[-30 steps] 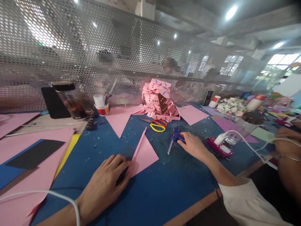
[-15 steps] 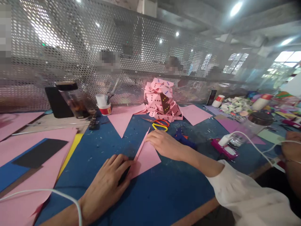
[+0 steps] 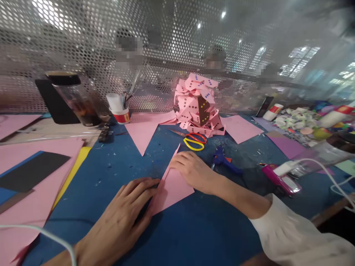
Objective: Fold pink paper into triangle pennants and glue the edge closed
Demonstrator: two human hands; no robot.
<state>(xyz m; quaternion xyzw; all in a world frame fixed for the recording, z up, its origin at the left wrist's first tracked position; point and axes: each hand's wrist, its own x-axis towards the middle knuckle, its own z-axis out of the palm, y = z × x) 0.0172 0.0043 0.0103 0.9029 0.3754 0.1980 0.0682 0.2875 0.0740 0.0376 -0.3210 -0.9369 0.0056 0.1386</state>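
A pink paper sheet [image 3: 174, 190] lies on the blue table [image 3: 172, 240] with a narrow strip folded along its left edge. My left hand [image 3: 127, 210] is closed at the lower end of that fold, fingertips and thumb pressed on the paper edge. Near the upper end, my right hand [image 3: 191, 168] has its fingers bent together on the fold. Scissors [image 3: 195, 141] with red and yellow handles rest just beyond my right hand. A blue glue gun [image 3: 224, 160] is to its right.
Behind stand a pile of pink dotted paper pieces [image 3: 191, 99], a paper cup [image 3: 121, 115] and a jar [image 3: 74, 99]. Large pink sheets [image 3: 55, 177] cover the left side. On the right are a magenta device [image 3: 280, 179] with a white cable and paper scraps [image 3: 296, 120].
The view has tilted down and shifted, so the background sits higher. Both hands stay on the folded edge; my left fingers lie slightly flatter along it.
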